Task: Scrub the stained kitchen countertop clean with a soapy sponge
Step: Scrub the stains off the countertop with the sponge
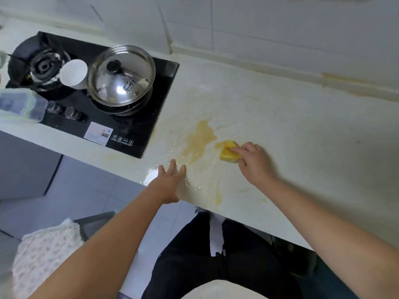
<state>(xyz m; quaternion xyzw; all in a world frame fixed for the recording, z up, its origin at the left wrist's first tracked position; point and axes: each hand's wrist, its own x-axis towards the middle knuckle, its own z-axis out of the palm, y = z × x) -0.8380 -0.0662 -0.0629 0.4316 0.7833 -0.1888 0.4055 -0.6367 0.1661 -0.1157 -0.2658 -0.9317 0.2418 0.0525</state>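
Two hands are on the counter point(302, 147): the right hand point(253, 162) clamps its fingers point(239, 150) on the yellow sponge point(230, 154), just right of the brown stain point(201, 137), while the left hand point(170, 184) rests flat, fingers spread, near the front edge. Wet streaks reach that edge, so a hard sweep could push dirty liquid over, or the bracing palm could slip.

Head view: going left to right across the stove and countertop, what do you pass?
Gas burner → white bowl → lidded steel pot → left hand → brown stain → yellow sponge → right hand.
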